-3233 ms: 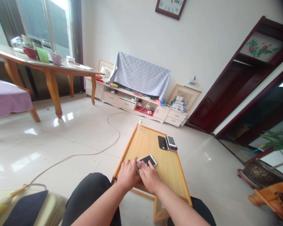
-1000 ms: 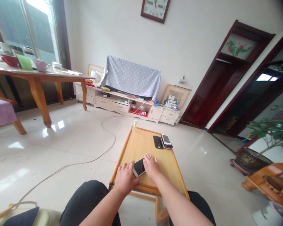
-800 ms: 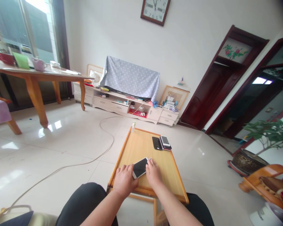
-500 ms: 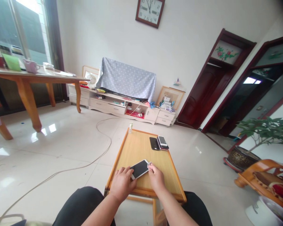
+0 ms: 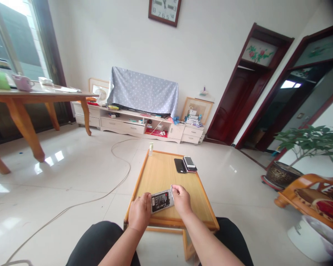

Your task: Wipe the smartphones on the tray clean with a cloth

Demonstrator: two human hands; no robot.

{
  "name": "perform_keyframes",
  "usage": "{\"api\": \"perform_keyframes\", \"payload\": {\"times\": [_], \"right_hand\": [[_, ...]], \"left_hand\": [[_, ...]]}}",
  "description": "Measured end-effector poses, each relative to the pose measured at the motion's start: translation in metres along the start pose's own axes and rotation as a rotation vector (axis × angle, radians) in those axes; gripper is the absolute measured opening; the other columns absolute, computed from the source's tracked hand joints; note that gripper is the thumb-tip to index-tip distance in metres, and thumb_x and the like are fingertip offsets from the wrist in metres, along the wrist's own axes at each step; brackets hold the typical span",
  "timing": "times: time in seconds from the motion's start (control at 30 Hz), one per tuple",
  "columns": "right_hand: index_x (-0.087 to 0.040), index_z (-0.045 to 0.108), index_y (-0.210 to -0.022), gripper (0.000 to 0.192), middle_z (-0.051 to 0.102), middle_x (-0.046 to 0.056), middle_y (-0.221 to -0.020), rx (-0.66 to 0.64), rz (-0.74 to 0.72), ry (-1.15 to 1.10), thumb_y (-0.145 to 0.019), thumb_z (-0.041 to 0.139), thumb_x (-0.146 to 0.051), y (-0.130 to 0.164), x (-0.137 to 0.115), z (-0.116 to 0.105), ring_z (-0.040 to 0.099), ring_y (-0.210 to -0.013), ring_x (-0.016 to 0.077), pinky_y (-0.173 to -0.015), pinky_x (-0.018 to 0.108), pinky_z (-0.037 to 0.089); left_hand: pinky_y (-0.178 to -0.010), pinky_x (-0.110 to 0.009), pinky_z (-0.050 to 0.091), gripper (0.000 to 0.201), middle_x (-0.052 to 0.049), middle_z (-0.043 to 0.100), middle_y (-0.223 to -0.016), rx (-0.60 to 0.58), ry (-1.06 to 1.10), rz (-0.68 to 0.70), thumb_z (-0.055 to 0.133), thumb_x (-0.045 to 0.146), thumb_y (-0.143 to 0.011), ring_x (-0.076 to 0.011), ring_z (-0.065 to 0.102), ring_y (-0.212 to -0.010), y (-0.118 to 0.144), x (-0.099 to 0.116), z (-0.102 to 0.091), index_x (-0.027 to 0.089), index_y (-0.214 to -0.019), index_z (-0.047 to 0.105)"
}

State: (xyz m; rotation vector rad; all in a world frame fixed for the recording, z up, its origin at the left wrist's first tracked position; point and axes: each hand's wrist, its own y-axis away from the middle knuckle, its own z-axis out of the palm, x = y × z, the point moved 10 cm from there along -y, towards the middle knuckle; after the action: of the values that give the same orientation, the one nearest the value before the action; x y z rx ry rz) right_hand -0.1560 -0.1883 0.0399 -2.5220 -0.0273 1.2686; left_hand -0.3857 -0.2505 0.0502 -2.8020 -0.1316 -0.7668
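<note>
A white smartphone [image 5: 161, 201] is held low over the small wooden table [image 5: 158, 173], its back towards me without a cover, showing a black battery with printed labels. My left hand [image 5: 140, 212] is closed on its left end, thumb at the near edge. At the opposite end, my right hand [image 5: 182, 200] has its fingers pinched together at the phone's corner. Something small and whitish shows at those fingertips; I cannot make out what it is. Near the table's far right lie a white phone [image 5: 189, 162] on a small stack and a black flat panel [image 5: 180, 166] beside it.
A small pump bottle [image 5: 151, 149] stands at the table's far left corner. A cable [image 5: 129, 168] runs across the tiled floor on the left. My knees flank the table. To the right are a wooden chair [image 5: 296, 188], a white bucket [image 5: 308, 236] and a potted plant [image 5: 283, 175].
The phone has been turned over, from its dark screen to its back with the battery. My left hand now grips its end more tightly. The view has shifted slightly to the right and down.
</note>
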Motion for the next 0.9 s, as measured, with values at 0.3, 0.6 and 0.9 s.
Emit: {"api": "perform_keyframes", "payload": {"times": [0.3,0.6,0.9], "right_hand": [[-0.016,0.048,-0.146,0.051,0.041,0.011,-0.155,-0.276,-0.246,0.406,-0.101,0.031,-0.032,0.039,-0.017,0.049,0.031,-0.147,0.0251,-0.122,0.048,0.018],[-0.017,0.041,-0.151,0.054,0.033,0.009,-0.159,-0.404,-0.204,0.528,-0.104,0.025,-0.037,0.042,-0.015,0.058,0.024,-0.15,0.0242,-0.123,0.046,0.013],[-0.021,0.038,-0.153,0.053,0.03,0.007,-0.161,-0.397,-0.159,0.55,-0.102,0.029,-0.034,0.039,-0.002,0.054,0.021,-0.151,0.0224,-0.123,0.047,0.013]], "left_hand": [[-0.079,-0.035,0.037,0.042,-0.007,0.07,-0.083,-0.047,-0.206,-0.05,0.024,0.038,-0.102,-0.0237,0.061,-0.09,-0.01,0.001,0.011,0.023,-0.095,0.063],[-0.081,-0.037,0.038,0.042,-0.01,0.069,-0.096,-0.042,-0.203,-0.02,0.029,0.039,-0.1,-0.025,0.059,-0.095,-0.006,0.004,0.007,0.021,-0.09,0.065],[-0.104,-0.038,0.034,0.068,-0.009,0.06,-0.132,-0.107,-0.103,0.083,0.066,0.055,-0.077,-0.028,0.049,-0.124,0.012,0.002,0.004,0.025,-0.136,0.049]]}}
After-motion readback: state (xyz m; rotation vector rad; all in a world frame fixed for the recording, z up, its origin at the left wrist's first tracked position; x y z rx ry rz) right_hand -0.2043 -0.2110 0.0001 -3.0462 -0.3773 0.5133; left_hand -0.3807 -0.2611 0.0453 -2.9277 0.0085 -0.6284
